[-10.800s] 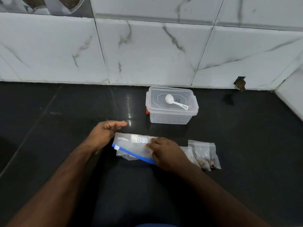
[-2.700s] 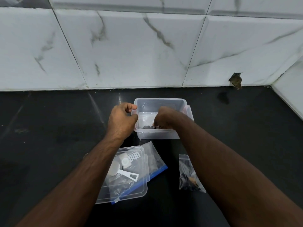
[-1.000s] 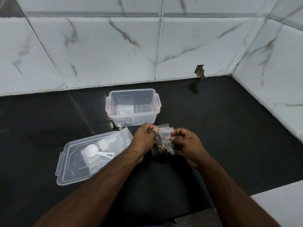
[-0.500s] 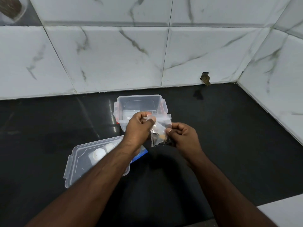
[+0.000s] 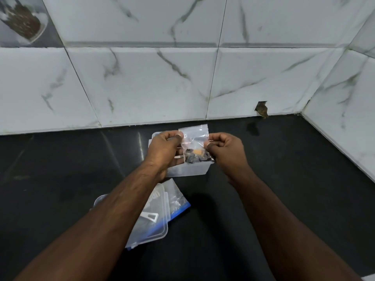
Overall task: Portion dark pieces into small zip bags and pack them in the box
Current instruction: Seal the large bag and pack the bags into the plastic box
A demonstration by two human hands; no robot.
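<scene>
Both hands, left hand (image 5: 164,148) and right hand (image 5: 225,148), pinch small zip bag (image 5: 194,142) mid-frame | advice: seal fully, lower flat into box (image 5: 187,169)

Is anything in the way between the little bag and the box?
Nothing visible. Both hands pinch the small zip bag right above the clear box, and the lid lies off on the counter nearer the person.

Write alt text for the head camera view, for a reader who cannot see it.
Two bare hands, left hand and right hand, pinch a small clear zip bag of dark pieces over a clear plastic box on a black countertop. The box's clear lid lies nearer, on a blue-edged bag.
</scene>
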